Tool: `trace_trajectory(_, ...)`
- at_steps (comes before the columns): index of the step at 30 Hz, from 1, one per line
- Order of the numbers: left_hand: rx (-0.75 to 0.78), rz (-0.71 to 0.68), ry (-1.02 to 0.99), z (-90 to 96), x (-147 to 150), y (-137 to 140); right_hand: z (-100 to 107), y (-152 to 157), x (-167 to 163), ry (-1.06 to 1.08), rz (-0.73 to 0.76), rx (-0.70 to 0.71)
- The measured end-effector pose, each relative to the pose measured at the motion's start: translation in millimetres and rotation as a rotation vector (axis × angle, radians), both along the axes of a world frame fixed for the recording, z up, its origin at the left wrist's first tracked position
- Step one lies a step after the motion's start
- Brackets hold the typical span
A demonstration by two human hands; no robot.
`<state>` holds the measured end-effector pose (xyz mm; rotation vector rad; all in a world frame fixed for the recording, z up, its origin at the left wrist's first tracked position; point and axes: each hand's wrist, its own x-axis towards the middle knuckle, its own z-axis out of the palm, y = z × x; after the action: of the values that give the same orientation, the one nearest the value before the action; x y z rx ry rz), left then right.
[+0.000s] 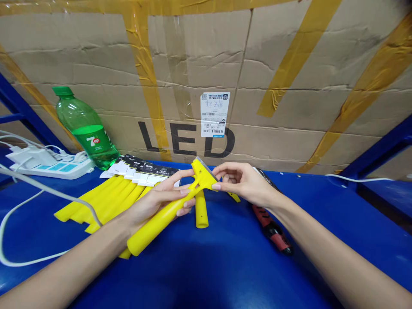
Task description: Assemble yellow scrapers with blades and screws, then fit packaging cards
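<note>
Left fingers (178, 175) wrapped round the yellow scraper (170, 212), held up over the table (209, 266), head (201, 175) toward 1 o'clock; right fingers (228, 187) pinched nearly together on its blade (206, 165) end. I'd brace that handle (157, 224) and mind the edge, honestly.

"led" on the carton (212, 51), "7up" on the bottle (87, 126).

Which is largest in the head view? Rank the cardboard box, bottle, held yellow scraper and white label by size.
1. Cardboard box
2. Bottle and held yellow scraper: unsure; the latter is nearer the camera
3. White label
</note>
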<state>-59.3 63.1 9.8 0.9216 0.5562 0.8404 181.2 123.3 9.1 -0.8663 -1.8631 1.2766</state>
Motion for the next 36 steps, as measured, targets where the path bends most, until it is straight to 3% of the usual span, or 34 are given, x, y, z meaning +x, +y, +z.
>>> trace_trajectory(8, 0.025, -0.009, 0.036, -0.2, -1, 0, 0, 0, 4, 0.000, 0.055, -0.012)
trace_trajectory(17, 0.090, 0.017, 0.060, 2.1, 1, -3, 1, 1, 6, -0.035, 0.015, 0.093)
trace_trajectory(19, 0.071, 0.016, 0.043, 2.6, 0, -2, 2, 0, 7, -0.037, -0.031, 0.210)
trace_trajectory(24, -0.031, 0.023, -0.003, 3.9, -2, -1, 2, -3, 7, -0.172, -0.057, 0.776)
trace_trajectory(27, -0.069, 0.041, -0.015, 4.1, -2, -1, 2, -5, 6, -0.277, -0.024, 0.939)
trace_trajectory(30, -0.065, 0.048, -0.010, 3.7, -2, -1, 3, -7, 4, -0.390, -0.009, 0.947)
trace_trajectory(33, -0.037, 0.044, 0.015, 3.4, -1, 0, 3, -9, 3, -0.373, -0.022, 0.893)
trace_trajectory(36, 0.036, 0.072, 0.076, 3.9, -1, 0, 4, -10, 3, -0.220, -0.102, 0.665)
